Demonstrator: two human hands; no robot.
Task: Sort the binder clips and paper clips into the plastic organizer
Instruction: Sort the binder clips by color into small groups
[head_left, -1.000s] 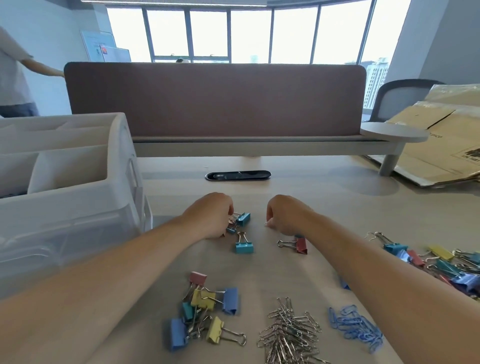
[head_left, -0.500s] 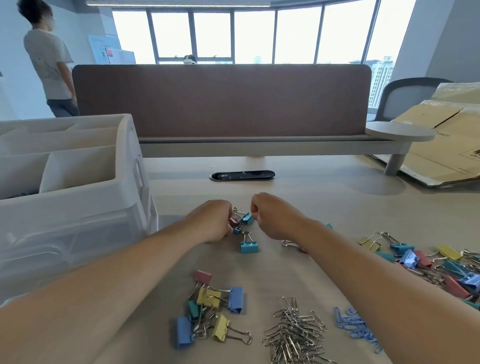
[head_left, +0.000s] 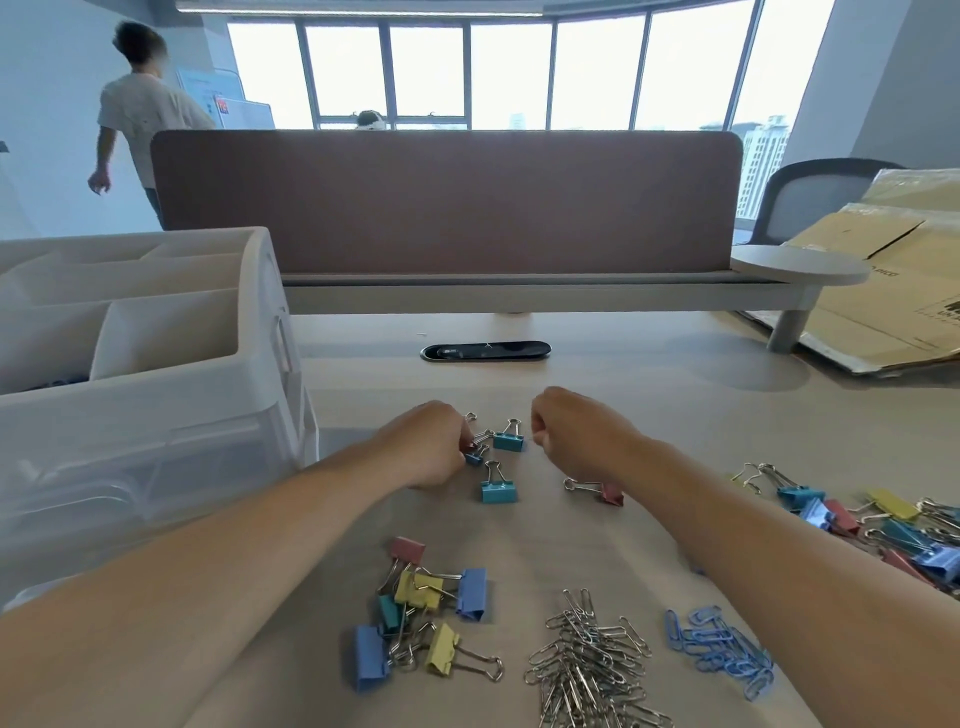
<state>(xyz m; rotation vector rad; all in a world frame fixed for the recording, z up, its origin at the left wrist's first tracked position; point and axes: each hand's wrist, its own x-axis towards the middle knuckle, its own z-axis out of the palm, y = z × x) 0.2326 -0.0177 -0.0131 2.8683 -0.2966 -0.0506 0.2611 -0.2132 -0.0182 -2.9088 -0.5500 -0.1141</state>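
My left hand (head_left: 428, 449) lies curled on the desk and grips small binder clips; a red one and a blue one (head_left: 472, 457) show at its fingertips. My right hand (head_left: 576, 434) is a loose fist just right of a teal binder clip (head_left: 508, 441), with nothing visible in it. Another teal clip (head_left: 497, 491) and a red clip (head_left: 609, 493) lie between my arms. Nearer me are a heap of mixed binder clips (head_left: 426, 608), silver paper clips (head_left: 592, 662) and blue paper clips (head_left: 719, 644). The white plastic organizer (head_left: 156, 400) stands at the left.
More coloured binder clips (head_left: 883, 525) lie at the right edge. A black cable grommet (head_left: 485, 351) sits ahead, below a brown desk divider (head_left: 447, 202). Flattened cardboard (head_left: 893, 296) lies at the far right. A person (head_left: 143, 124) stands at the back left.
My right hand moved left to the teal clip beside my left hand, then drew back a little to the right. My left hand stayed put on its clips.
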